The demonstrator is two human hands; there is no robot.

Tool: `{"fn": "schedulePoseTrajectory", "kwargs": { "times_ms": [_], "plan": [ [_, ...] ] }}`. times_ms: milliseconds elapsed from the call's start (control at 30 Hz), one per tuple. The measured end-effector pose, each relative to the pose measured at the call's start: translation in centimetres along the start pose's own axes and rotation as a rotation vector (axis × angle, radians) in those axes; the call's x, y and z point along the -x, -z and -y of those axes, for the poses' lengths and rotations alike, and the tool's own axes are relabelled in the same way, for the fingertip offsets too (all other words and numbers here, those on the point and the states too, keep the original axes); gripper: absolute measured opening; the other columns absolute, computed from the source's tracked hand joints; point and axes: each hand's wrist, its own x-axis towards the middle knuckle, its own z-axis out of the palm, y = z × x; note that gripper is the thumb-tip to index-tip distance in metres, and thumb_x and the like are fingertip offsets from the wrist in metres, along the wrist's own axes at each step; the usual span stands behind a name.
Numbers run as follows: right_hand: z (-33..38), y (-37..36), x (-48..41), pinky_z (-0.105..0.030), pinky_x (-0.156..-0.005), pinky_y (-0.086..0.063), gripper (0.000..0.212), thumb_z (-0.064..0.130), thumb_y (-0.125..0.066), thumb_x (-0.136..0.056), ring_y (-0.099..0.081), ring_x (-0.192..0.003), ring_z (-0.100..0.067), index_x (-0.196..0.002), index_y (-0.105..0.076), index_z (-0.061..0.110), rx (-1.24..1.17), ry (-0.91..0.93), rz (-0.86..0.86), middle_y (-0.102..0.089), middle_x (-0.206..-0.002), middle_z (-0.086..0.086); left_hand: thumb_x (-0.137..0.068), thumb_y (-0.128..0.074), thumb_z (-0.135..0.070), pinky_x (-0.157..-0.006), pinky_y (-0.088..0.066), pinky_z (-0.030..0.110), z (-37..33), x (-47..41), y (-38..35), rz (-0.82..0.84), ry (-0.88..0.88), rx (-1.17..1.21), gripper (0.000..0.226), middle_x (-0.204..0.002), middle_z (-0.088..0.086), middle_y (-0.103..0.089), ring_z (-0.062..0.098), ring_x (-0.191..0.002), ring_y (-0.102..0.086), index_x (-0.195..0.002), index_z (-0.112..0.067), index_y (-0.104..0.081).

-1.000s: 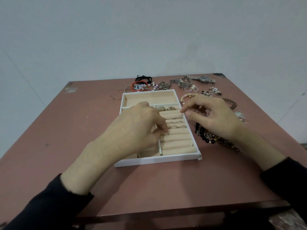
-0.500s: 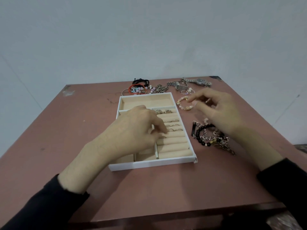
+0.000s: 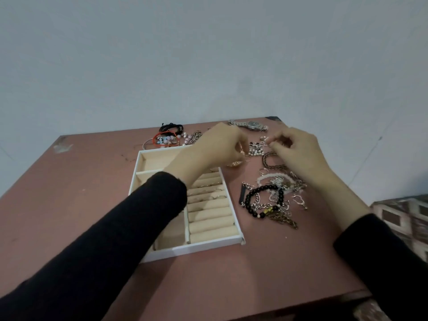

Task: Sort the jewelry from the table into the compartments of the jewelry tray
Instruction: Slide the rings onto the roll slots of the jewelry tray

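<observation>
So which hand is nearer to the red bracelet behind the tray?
Left. The left hand is a little right of the red bracelet, over the far edge of the tray; the right hand is much farther right, beyond the left one.

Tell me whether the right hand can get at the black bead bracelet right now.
Probably yes: the black bead bracelet lies uncovered on the table just nearer than the right hand, though silver chains tangle through it.

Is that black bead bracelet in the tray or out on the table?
Out. The black bead bracelet lies on the table, to the right of the jewelry tray and outside its white wall.
</observation>
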Motion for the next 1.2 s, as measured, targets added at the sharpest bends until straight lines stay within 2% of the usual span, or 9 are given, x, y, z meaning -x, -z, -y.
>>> {"fn": "schedulePoseTrajectory", "kwargs": {
  "times_ms": [133,267,333,500,633,833,967,1100,1200],
  "plan": [
    [0.0,0.3,0.0,-0.010,-0.056,-0.036,0.025,0.003,-0.053,-0.077,-0.050,-0.061,-0.001,-0.072,-0.070,0.020,0.092,0.013,0.021,-0.062,-0.077,0.006,-0.082,-0.067,-0.028,-0.082,-0.045,0.030,0.3,-2.1,-1.1,0.047,-0.020,-0.112,0.014,-0.099,-0.001,-0.068,0.017,-0.097,-0.057,-0.094,-0.022,-0.071],
    [0.9,0.5,0.3,-0.030,-0.068,-0.046,0.029,-0.002,-0.049,-0.071,-0.052,-0.063,-0.009,-0.064,-0.071,0.016,0.185,0.031,0.059,-0.052,-0.071,0.009,-0.082,-0.060,-0.018,-0.075,-0.041,0.027,0.2,-2.4,-1.6,0.047,-0.022,-0.132,0.019,-0.092,0.001,-0.068,0.016,-0.087,-0.050,-0.094,-0.022,-0.074],
    [1.2,0.6,0.4,-0.034,-0.069,-0.046,0.030,-0.003,-0.049,-0.071,-0.051,-0.064,-0.013,-0.062,-0.070,0.018,0.197,0.043,0.079,-0.052,-0.071,0.008,-0.080,-0.058,-0.014,-0.078,-0.044,0.029,0.0,-2.4,-1.8,0.050,-0.020,-0.118,0.021,-0.087,0.000,-0.066,0.020,-0.091,-0.052,-0.092,-0.021,-0.074],
    [1.3,0.8,0.5,-0.032,-0.070,-0.043,0.029,-0.002,-0.051,-0.071,-0.049,-0.063,-0.008,-0.062,-0.068,0.020,0.202,0.042,0.094,-0.053,-0.068,0.006,-0.076,-0.063,-0.019,-0.086,-0.047,0.034,-0.3,-2.5,-2.4,0.074,-0.057,-0.087,0.011,-0.084,0.001,-0.070,0.024,-0.093,-0.058,-0.081,-0.020,-0.072],
    [1.0,0.8,0.4,-0.027,-0.067,-0.038,0.029,0.000,-0.052,-0.072,-0.047,-0.065,-0.004,-0.067,-0.068,0.022,0.203,0.039,0.092,-0.051,-0.071,0.008,-0.077,-0.070,-0.032,-0.089,-0.044,0.035,0.1,-2.9,-2.6,0.076,-0.044,-0.092,0.020,-0.096,0.000,-0.068,0.023,-0.099,-0.055,-0.094,-0.022,-0.071],
    [0.8,1.3,0.5,-0.018,-0.061,-0.036,0.011,0.018,-0.062,-0.077,-0.048,-0.065,-0.005,-0.069,-0.065,0.024,0.271,0.048,0.188,-0.055,-0.067,0.008,-0.077,-0.074,-0.025,-0.078,-0.043,0.025,-0.1,-2.7,-1.9,0.141,-0.004,-0.004,0.015,-0.095,0.001,-0.068,0.016,-0.093,-0.057,-0.090,-0.018,-0.072],
    [0.7,1.5,0.8,-0.027,-0.062,-0.033,0.014,0.036,-0.065,-0.077,-0.050,-0.073,-0.008,-0.070,-0.065,0.024,0.401,-0.017,0.238,-0.057,-0.073,0.013,-0.076,-0.075,-0.024,-0.071,-0.037,0.021,-0.4,-2.6,-1.7,0.172,0.038,0.046,0.016,-0.091,-0.001,-0.065,0.013,-0.085,-0.054,-0.088,-0.017,-0.068],
    [0.9,1.2,1.0,-0.026,-0.060,-0.031,0.018,0.027,-0.059,-0.079,-0.054,-0.076,-0.017,-0.062,-0.061,0.024,0.490,-0.022,0.241,-0.062,-0.076,0.008,-0.077,-0.075,-0.021,-0.061,-0.034,0.023,-0.6,-2.3,-1.7,0.153,0.031,0.071,0.015,-0.081,-0.004,-0.057,0.011,-0.077,-0.050,-0.085,-0.017,-0.063],
    [1.0,0.9,0.9,-0.026,-0.065,-0.035,0.014,0.024,-0.059,-0.078,-0.054,-0.074,-0.014,-0.067,-0.066,0.028,0.447,0.004,0.296,-0.058,-0.069,0.011,-0.075,-0.074,-0.015,-0.066,-0.036,0.022,-0.5,-2.0,-1.7,0.093,0.031,0.101,0.015,-0.069,-0.011,-0.053,0.012,-0.074,-0.051,-0.079,-0.019,-0.060]
  ]
}}
